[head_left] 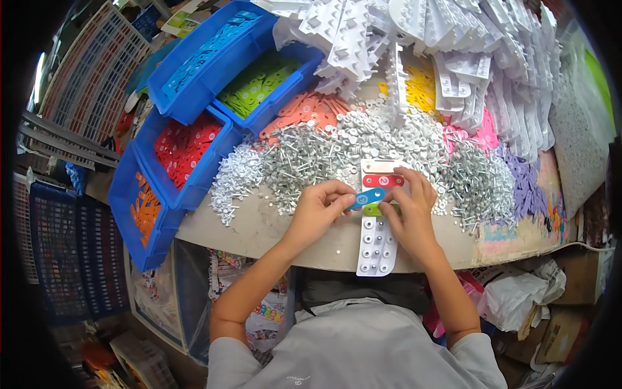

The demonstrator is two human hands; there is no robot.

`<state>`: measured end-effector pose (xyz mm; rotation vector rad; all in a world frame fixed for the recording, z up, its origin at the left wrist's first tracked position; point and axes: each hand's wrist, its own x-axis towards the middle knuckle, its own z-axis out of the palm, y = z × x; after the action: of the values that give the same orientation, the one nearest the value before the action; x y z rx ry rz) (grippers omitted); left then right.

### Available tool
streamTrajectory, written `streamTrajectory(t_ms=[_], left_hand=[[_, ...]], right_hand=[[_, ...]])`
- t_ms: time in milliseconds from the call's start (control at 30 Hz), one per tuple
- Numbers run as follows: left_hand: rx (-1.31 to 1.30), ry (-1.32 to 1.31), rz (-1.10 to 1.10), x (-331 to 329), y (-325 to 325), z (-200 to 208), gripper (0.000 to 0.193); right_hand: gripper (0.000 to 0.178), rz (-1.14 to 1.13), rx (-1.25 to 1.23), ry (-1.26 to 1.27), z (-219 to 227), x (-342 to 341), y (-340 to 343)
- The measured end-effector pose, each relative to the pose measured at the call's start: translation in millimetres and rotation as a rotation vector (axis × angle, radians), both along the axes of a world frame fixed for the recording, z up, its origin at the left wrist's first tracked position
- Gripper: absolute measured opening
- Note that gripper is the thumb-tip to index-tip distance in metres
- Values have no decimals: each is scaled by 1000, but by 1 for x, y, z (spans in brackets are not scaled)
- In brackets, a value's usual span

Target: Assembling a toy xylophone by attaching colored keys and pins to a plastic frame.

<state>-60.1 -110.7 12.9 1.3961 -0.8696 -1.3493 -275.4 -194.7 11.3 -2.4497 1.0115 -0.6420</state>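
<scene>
Head view: a blue tag was pinched by both hands over a white studded strip lying at the near table edge, the left hand clenched on its left end and the right hand on its right end. A red tag and a green tag were already seated on the strip. For a clean fit, the tag's holes would best be lined over the studs before being pressed flat. Blue bins were stacked at the left: blue tags in the top bin, green in the next, red below, orange lowest.
</scene>
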Motion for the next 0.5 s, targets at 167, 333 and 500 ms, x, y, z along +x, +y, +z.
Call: streamTrajectory(t_ms=[167, 333, 500], left_hand=[[-487, -626, -26, -2, -25, -16, 17], [-129, -75, 7, -21, -34, 4, 16], [-80, 181, -67, -6, -29, 17, 19]], right_hand=[[49, -163, -12, -55, -6, 0, 5], [65, -237, -38, -72, -14, 0, 11], [72, -236, 2, -81, -11, 0, 12]])
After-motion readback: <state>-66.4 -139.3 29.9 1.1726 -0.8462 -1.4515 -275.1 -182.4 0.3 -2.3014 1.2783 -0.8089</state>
